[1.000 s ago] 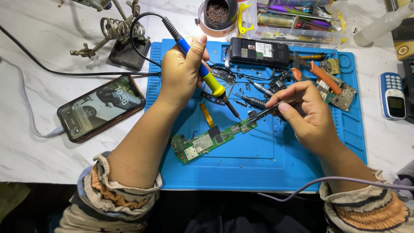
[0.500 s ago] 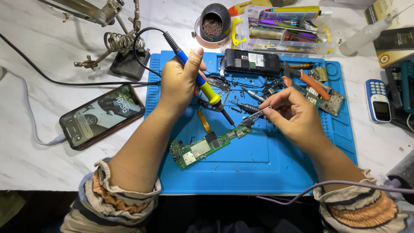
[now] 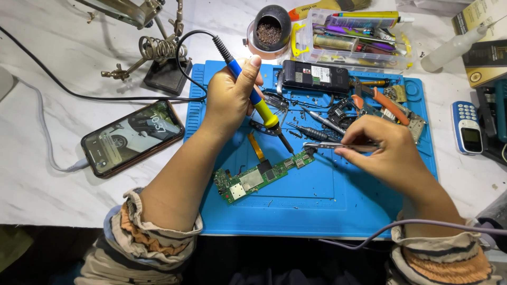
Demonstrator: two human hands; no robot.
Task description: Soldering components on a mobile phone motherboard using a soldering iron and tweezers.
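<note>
The left hand (image 3: 228, 100) is clenched around a soldering iron (image 3: 253, 95) with a blue-and-yellow grip, its tip angled down at the right end of the green circuit board (image 3: 262, 176). That board lies tilted on the blue work mat (image 3: 317, 211), a little left of the mat's middle. The right hand (image 3: 388, 153) pinches a pair of tweezers (image 3: 330, 145) whose points meet the same end of the board, just beside the iron's tip.

The likeliest trouble, as I judge it, is heat and crowding. Iron tip and tweezer points sit nearly touching, so a small slip of either hand could drag solder across neighbouring pads or nudge a part off its place. The orange flex strip (image 3: 257, 146) lies close under the iron's shaft and could scorch. The iron's black cable (image 3: 132, 97) loops back toward the coil stand (image 3: 161, 58) near the counter's far-left area; a snag there would tug the tip sideways.

Room to move is uneven. The mat's near half, toward the counter's front edge, is open (only specks of debris). The far edge is packed: a dark phone body (image 3: 314, 76), pliers (image 3: 383, 103), loose tools. A smartphone (image 3: 132, 138) lies off the mat's left edge, a small keypad phone (image 3: 467, 126) off its right.
</note>
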